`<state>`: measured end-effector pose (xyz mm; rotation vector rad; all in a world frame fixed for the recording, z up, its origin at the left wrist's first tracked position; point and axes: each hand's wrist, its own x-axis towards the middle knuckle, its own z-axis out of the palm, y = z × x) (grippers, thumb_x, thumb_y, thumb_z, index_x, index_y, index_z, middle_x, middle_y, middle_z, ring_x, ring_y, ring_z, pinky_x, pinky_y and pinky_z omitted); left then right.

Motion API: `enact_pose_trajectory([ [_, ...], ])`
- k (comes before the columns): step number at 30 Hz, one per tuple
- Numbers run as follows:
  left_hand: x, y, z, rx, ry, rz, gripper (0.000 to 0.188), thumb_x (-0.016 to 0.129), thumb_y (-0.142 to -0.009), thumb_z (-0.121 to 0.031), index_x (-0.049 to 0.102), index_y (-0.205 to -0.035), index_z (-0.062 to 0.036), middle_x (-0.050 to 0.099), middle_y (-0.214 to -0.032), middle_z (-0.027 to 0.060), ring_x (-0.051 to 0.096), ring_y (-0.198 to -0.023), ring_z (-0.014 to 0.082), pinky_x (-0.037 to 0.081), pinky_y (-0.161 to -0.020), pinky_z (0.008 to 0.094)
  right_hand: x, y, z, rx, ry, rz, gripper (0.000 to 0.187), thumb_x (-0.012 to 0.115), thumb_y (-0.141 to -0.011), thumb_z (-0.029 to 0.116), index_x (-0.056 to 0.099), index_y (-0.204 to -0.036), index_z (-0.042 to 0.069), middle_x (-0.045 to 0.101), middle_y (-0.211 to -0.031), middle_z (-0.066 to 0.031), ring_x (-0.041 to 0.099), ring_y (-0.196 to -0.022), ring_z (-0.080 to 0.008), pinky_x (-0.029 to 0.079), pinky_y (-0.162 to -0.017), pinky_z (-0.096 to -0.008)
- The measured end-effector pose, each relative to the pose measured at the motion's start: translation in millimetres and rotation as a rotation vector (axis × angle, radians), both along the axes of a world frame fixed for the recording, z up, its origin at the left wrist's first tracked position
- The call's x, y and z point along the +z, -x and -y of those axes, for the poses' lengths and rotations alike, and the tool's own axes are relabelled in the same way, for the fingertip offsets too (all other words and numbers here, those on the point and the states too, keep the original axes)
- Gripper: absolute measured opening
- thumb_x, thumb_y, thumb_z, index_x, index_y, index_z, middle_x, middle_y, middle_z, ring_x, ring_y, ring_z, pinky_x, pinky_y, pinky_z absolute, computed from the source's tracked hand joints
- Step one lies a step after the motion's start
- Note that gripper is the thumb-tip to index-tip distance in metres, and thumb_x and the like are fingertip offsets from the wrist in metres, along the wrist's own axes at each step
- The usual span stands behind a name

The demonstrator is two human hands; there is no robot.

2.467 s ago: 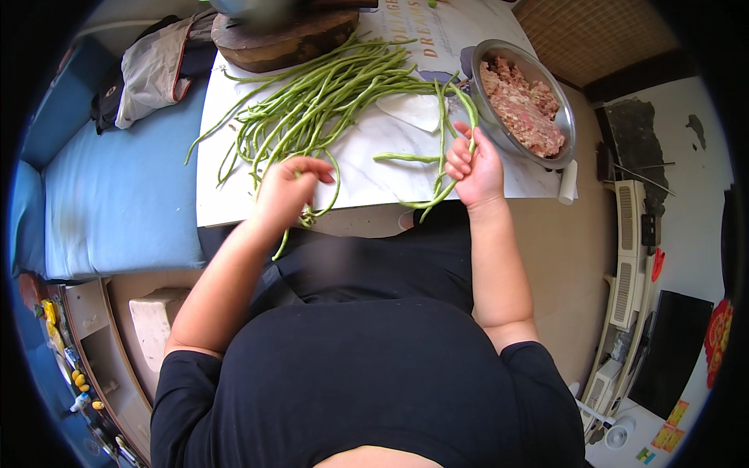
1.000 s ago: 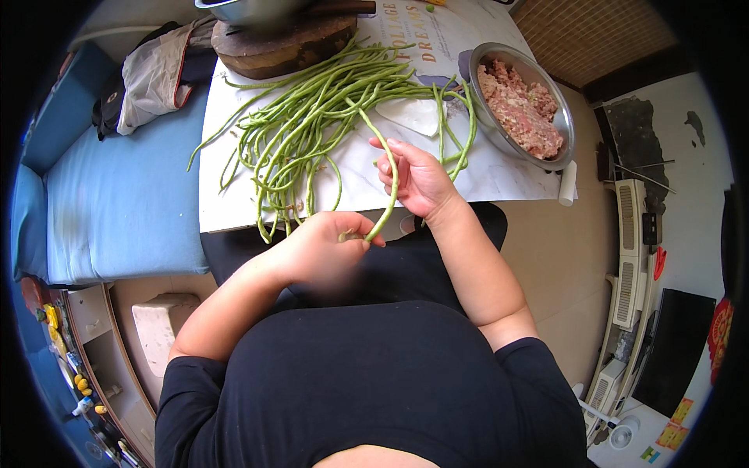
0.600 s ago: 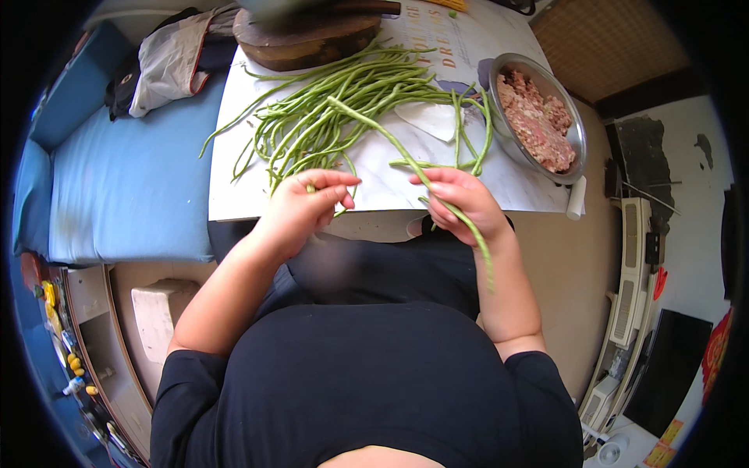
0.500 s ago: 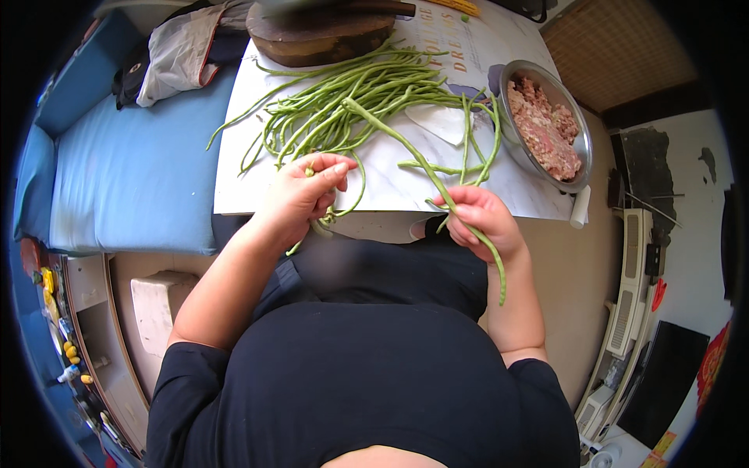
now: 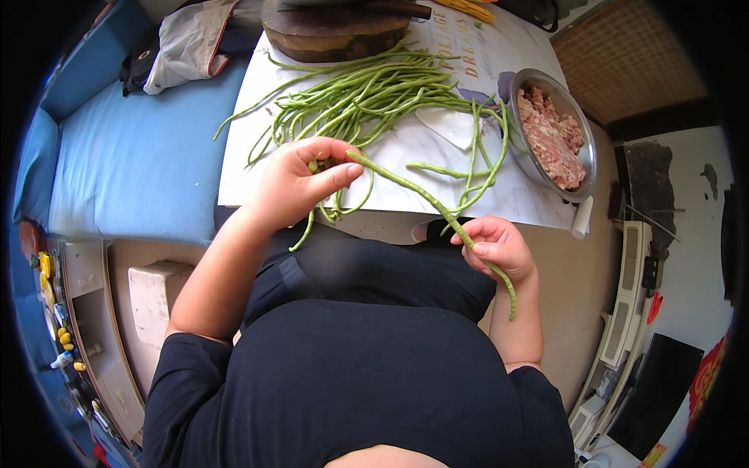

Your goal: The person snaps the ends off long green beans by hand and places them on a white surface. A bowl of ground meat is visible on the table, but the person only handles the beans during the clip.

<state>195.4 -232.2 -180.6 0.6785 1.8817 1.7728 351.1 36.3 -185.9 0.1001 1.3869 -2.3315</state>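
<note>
A single long green bean (image 5: pixel 413 189) stretches across between my hands. My left hand (image 5: pixel 308 179) pinches its upper end between thumb and fingertips. Other bean pieces are tucked in that hand's curled fingers, with some ends dangling below. Closed around the lower part of the same bean is my right hand (image 5: pixel 505 253), and the bean's tail hangs past the palm. Just beyond my hands a large pile of long beans (image 5: pixel 374 93) spreads over the table (image 5: pixel 250 187). A few separate long beans (image 5: pixel 477 168) lie to the right of the pile.
A metal bowl of minced meat (image 5: pixel 555 140) stands at the table's right edge. Behind the pile sits a round wooden chopping board (image 5: pixel 335 35) with a dark-handled tool on top. White paper (image 5: pixel 446 126) lies beside the beans. A blue sofa (image 5: pixel 148 156) is at the left.
My left hand has come over to the bean and taken its upper end. That end has swung down towards my left hand, while my right hand keeps holding the lower part.
</note>
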Motion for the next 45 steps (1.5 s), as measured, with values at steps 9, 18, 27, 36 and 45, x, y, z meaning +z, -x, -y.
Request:
enact_pose_trajectory([
  [9, 4, 7, 11, -0.180, 0.040, 0.044, 0.019, 0.062, -0.081, -0.019, 0.063, -0.092, -0.0044, 0.061, -0.076, 0.0013, 0.055, -0.068, 0.0067, 0.045, -0.063, 0.0220, 8, 1, 0, 0.097, -0.036, 0.059, 0.025, 0.056, -0.078, 0.007, 0.055, -0.100, -0.005, 0.059, -0.077, -0.0050, 0.045, -0.049, -0.0053, 0.037, -0.045, -0.0175],
  [18, 13, 5, 8, -0.389, 0.202, -0.510, 0.022, 0.054, -0.073, 0.002, 0.062, -0.094, -0.0023, 0.057, -0.072, 0.0102, 0.056, -0.066, 0.0247, 0.045, -0.059, 0.0323, 6, 2, -1, -0.032, -0.092, -0.006, 0.027, 0.054, -0.080, 0.011, 0.053, -0.100, -0.007, 0.049, -0.057, 0.0001, 0.041, -0.045, -0.0049, 0.031, -0.044, -0.0159],
  [27, -12, -3, -8, 0.187, 0.536, -0.803, 0.015, 0.057, -0.070, -0.008, 0.062, -0.085, -0.0063, 0.057, -0.072, 0.0121, 0.057, -0.066, 0.0302, 0.047, -0.060, 0.0378, 17, 12, 42, 0.059, -0.162, 0.046, 0.024, 0.051, -0.082, 0.007, 0.052, -0.102, -0.005, 0.048, -0.060, 0.0022, 0.040, -0.049, -0.0029, 0.031, -0.046, -0.0160],
  [36, -22, 35, 8, 0.458, 0.468, -0.276, 0.016, 0.052, -0.077, -0.008, 0.063, -0.086, -0.0022, 0.059, -0.068, 0.0065, 0.053, -0.055, 0.0116, 0.042, -0.053, 0.0241, 16, 20, 35, -0.132, -0.231, -0.051, 0.022, 0.049, -0.082, 0.004, 0.051, -0.102, -0.003, 0.045, -0.062, 0.0041, 0.037, -0.050, -0.0012, 0.031, -0.047, -0.0159],
  [45, -22, 26, 14, 0.062, -0.437, 0.820, 0.016, 0.052, -0.084, -0.018, 0.054, -0.093, -0.0038, 0.048, -0.070, -0.0002, 0.031, -0.045, 0.0024, 0.021, -0.037, 0.0149, -19, 52, -17, -0.612, -0.238, -0.058, 0.021, 0.044, -0.085, 0.010, 0.047, -0.102, -0.003, 0.044, -0.056, 0.0008, 0.033, -0.042, -0.0044, 0.027, -0.039, -0.0175],
])
